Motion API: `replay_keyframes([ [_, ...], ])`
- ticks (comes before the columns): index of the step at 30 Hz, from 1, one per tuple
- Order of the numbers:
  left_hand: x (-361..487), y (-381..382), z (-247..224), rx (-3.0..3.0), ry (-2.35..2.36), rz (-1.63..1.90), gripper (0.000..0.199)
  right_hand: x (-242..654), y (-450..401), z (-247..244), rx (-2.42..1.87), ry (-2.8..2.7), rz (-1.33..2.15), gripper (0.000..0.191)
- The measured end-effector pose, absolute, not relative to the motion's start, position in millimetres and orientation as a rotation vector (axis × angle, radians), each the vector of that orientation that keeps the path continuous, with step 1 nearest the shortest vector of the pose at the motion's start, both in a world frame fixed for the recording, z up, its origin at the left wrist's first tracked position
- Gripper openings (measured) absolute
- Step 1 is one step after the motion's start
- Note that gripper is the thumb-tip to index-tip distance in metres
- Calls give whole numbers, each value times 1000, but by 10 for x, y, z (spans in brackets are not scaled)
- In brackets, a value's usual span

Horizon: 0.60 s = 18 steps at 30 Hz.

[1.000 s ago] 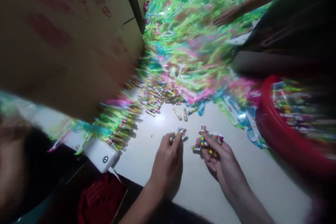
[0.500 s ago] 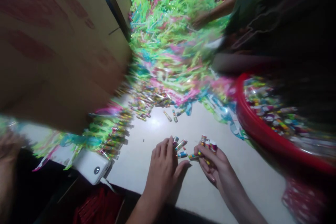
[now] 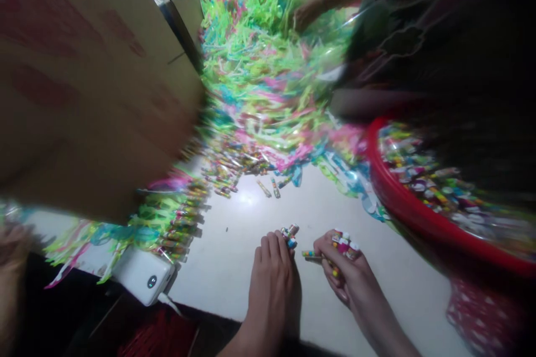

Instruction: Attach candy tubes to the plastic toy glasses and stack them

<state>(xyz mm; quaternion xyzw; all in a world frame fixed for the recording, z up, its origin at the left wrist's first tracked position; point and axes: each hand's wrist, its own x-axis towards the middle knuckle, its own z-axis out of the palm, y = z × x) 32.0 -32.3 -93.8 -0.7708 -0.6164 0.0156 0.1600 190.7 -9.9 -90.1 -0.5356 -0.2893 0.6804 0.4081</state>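
My left hand (image 3: 273, 268) rests low over the white table with its fingers curled together. Several small candy tubes (image 3: 290, 235) with shiny printed wraps poke out beside its fingertips; the thumb is hidden. To its right, my right hand (image 3: 345, 270) is closed round a bunch of similar tubes, whose white and purple ends (image 3: 344, 242) show above the fingers. One more tube (image 3: 309, 254), with coloured beads inside, points left from the right fingertips. Farther back, two loose tubes (image 3: 275, 188) lie on the table.
A red basin (image 3: 379, 173) full of small tubes stands at right. Green and pink streamers (image 3: 268, 61) pile up behind, where another person's hand (image 3: 305, 14) reaches in. A large cardboard box (image 3: 92, 95) looms at left, above a white power bank (image 3: 142, 276) with a cable.
My left hand has drawn its fingers and thumb in around the tubes that lay spread before it. My right hand has shifted slightly down and still holds its bunch.
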Motion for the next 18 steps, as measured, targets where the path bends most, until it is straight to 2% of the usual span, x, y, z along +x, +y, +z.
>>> replay_keyframes([
  [5, 314, -267, -872, -2212, -1758, 133, 28, 1981, -94, -968, -1395, -981, 1730, 56],
  [10, 272, -199, -873, -2239, -1805, 32, 18, 1954, -107, -975, -1474, -1073, 1645, 40],
  [13, 216, -146, -892, -2280, -1859, -4, 21, 1915, -96, -950, -1491, -1068, 1591, 35],
  [16, 124, -116, -887, -2377, -1947, -118, 31, 1897, -86, -903, -1459, -960, 1546, 42],
  [18, 102, -137, -851, -2462, -2037, -340, 36, 1887, -99, -857, -1367, -817, 1568, 51],
])
